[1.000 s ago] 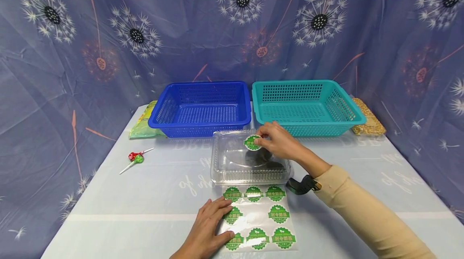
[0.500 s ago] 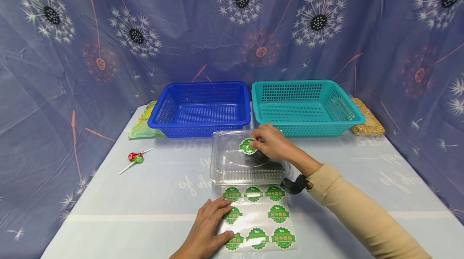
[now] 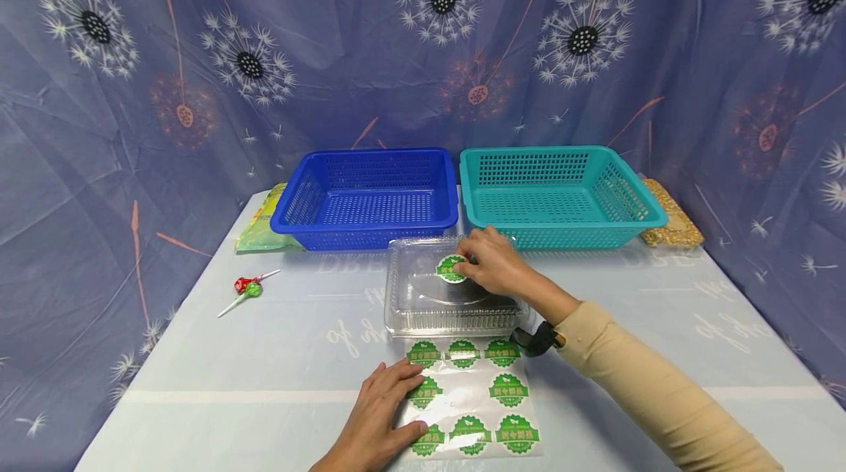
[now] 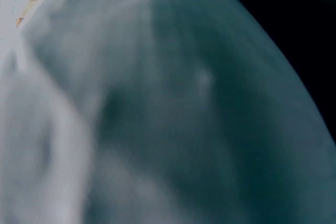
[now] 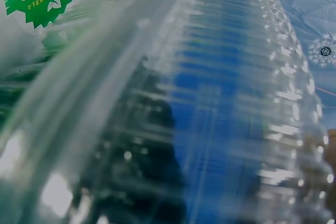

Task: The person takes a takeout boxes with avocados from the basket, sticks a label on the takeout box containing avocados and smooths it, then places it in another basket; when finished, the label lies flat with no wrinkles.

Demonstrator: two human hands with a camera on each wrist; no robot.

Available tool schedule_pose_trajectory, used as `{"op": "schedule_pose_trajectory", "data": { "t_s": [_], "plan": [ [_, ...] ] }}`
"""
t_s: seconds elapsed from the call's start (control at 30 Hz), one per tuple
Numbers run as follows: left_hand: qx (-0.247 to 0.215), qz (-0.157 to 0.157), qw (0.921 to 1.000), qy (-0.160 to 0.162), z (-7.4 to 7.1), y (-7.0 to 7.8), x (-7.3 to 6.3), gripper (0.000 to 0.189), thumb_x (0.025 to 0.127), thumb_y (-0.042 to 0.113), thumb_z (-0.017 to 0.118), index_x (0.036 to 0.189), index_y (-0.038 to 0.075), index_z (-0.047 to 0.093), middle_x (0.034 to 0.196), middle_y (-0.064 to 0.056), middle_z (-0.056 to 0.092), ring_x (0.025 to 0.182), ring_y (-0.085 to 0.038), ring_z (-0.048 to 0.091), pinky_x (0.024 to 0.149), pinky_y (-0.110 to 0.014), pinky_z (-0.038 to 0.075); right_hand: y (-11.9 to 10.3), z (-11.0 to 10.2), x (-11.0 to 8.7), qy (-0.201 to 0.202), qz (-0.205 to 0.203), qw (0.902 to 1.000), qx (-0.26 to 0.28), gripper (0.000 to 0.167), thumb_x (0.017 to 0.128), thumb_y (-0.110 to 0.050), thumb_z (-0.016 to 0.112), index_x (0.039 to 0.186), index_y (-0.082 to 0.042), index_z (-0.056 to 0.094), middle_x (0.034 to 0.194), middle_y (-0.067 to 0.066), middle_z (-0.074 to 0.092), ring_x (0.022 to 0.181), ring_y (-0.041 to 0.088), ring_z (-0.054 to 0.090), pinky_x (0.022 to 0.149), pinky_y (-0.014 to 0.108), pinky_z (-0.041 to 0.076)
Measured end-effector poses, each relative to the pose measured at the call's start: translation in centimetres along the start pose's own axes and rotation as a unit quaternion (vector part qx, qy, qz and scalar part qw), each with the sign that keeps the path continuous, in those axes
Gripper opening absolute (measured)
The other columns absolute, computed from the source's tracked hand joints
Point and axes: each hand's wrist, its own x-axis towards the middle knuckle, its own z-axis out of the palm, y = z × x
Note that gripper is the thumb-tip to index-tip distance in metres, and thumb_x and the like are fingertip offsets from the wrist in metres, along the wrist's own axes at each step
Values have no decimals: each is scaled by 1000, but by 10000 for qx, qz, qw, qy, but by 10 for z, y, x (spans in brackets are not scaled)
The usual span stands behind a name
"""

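Note:
A clear plastic clamshell container (image 3: 423,303) stands in the middle of the table. Over its lid my right hand (image 3: 492,263) pinches a round green-and-white sticker (image 3: 447,269) by its right edge, thumb overlapping it. The sticker is close over the lid in this view. My left hand (image 3: 380,409) rests on the left edge of the sticker sheet (image 3: 465,398), fingers spread and relaxed. Green labels line the sheet, with a bare spot in its middle. In the right wrist view the container's ribbed wall (image 5: 220,103) fills most of the picture. The left wrist view shows only blurred cloth.
Behind the container are a blue basket (image 3: 363,237) and a teal basket (image 3: 562,236). A green-yellow packet (image 3: 261,233) lies left, a bag of yellow kernels (image 3: 670,219) right. Two lollipops, one red (image 3: 244,284) and one green (image 3: 253,289), lie on the left. A patterned curtain (image 3: 357,39) hangs behind.
My right hand has moved slightly left with the sticker, and in the last half second it has barely shifted. The left hand and the sheet have stayed in place.

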Motion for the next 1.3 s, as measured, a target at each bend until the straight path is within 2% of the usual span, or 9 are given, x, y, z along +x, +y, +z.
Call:
{"op": "schedule_pose_trajectory", "data": {
  "t_s": [0.37,0.6,0.7,0.93,1.1,1.3],
  "plan": [
    [48,107,9999,83,1,-1,0,55,66,32,80,113,7,66,126,-2,60,122,-26,53,102,-39,26,1,7,0,219,-25,9993,-290,13,82,-26,71,84,-14,66,86,1,55,85,20,41,73,32,32],
    [32,63,10000,46,0,-1,0,54,67,32,80,113,7,66,126,-3,60,122,-25,53,101,-40,26,2,9,-2,338,-23,9994,-6,26,82,-25,72,103,-14,63,89,4,58,88,21,44,76,34,33],
    [27,90,9999,73,0,-1,0,54,66,32,80,113,7,66,126,-2,60,121,-25,53,101,-40,27,3,9,-2,362,2,9992,165,30,81,-26,73,106,-14,62,90,4,57,89,21,43,79,36,33],
    [87,193,9997,139,1,-2,0,55,66,32,80,112,7,65,126,-2,60,121,-26,54,100,-41,28,6,10,-6,459,-119,9986,232,24,83,-27,72,103,-16,65,92,5,58,90,21,43,80,37,32],
    [114,177,9997,120,1,-1,-1,55,66,33,80,113,8,65,126,-2,60,122,-25,54,100,-42,29,6,10,-8,566,-256,9981,5,19,83,-29,71,99,-19,70,94,5,58,91,22,43,78,37,31],
    [113,175,9997,102,0,-1,0,55,67,34,79,113,8,65,126,-2,60,122,-25,53,101,-40,28,6,11,-10,595,-234,9978,-180,17,83,-30,71,98,-21,72,97,4,57,91,23,42,74,34,28]
  ]
}}
